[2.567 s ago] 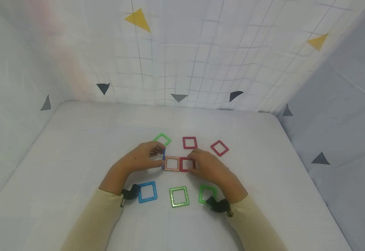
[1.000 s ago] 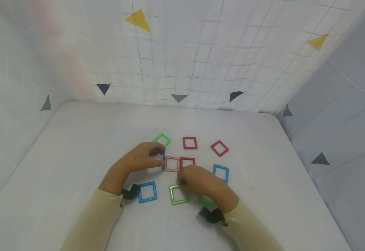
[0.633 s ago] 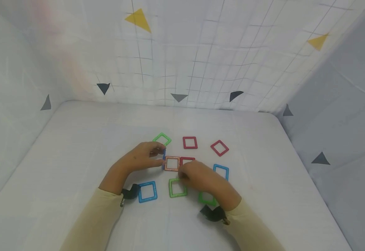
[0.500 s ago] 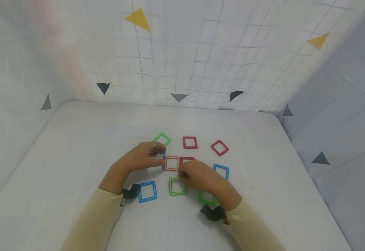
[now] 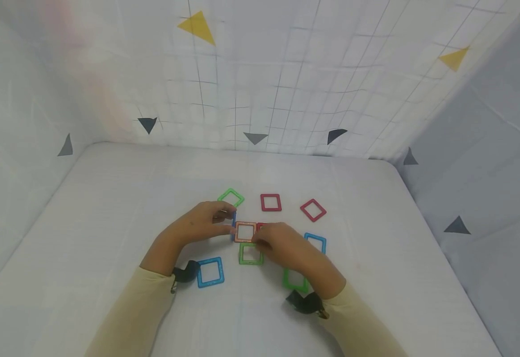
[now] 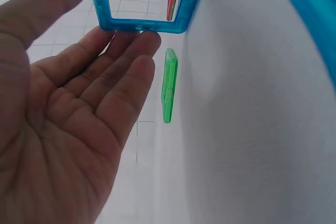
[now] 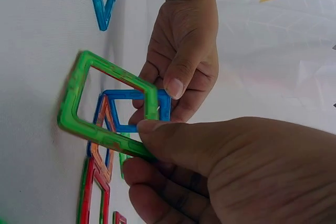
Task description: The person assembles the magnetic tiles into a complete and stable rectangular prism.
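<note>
Left hand (image 5: 199, 221): blue square (image 6: 142, 25) is pinched upright.
Orange square (image 5: 244, 240): laid flat, just right of left hand.
Green square (image 5: 242, 254): brought nearer orange square; gap judged almost closed, contact unconfirmed.
Right hand (image 5: 286, 246): green square is pinched at fingertips.

Flat frame (image 5: 245, 239) lay right of upright frame (image 6: 143, 25) in my left hand (image 5: 201, 222), behind near frame (image 7: 74, 92) in my right hand (image 5: 284, 247).

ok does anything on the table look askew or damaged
I see no damage. Two frames sit askew: the rightmost red frame and the green frame just beyond the left hand are turned cornerwise, while the red frame between them lies nearly straight.
</note>
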The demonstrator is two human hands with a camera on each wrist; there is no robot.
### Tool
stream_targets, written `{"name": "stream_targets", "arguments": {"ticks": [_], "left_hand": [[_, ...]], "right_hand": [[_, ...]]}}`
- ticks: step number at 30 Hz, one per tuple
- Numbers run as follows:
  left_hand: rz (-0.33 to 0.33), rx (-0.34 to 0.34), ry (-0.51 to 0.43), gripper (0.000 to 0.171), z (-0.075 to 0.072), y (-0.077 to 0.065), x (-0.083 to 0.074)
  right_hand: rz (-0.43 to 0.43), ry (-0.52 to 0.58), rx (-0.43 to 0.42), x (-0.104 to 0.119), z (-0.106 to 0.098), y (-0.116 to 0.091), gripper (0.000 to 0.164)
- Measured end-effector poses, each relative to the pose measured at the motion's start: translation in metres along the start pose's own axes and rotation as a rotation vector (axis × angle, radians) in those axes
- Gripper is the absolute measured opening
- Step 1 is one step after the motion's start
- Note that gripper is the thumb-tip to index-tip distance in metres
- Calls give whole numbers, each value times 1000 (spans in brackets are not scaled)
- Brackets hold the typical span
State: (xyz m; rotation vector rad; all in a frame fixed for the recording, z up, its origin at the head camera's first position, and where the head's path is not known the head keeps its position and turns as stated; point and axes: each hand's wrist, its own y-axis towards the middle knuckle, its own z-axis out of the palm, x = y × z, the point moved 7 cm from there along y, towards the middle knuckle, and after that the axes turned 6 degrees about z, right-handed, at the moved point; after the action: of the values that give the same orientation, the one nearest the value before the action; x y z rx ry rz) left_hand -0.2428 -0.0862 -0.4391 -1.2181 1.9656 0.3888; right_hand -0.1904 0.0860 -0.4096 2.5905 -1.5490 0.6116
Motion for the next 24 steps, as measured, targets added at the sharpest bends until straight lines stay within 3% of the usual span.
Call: {"name": "stream_targets", "arguments": {"ticks": [17, 24], "left_hand": [[3, 10, -18, 56, 0, 0, 0], [4, 15, -31, 55, 0, 0, 0]], "right_hand": [[-13, -46, -84, 6, -3, 2, 16], [0, -92, -139, 7, -2, 3, 21]]}}
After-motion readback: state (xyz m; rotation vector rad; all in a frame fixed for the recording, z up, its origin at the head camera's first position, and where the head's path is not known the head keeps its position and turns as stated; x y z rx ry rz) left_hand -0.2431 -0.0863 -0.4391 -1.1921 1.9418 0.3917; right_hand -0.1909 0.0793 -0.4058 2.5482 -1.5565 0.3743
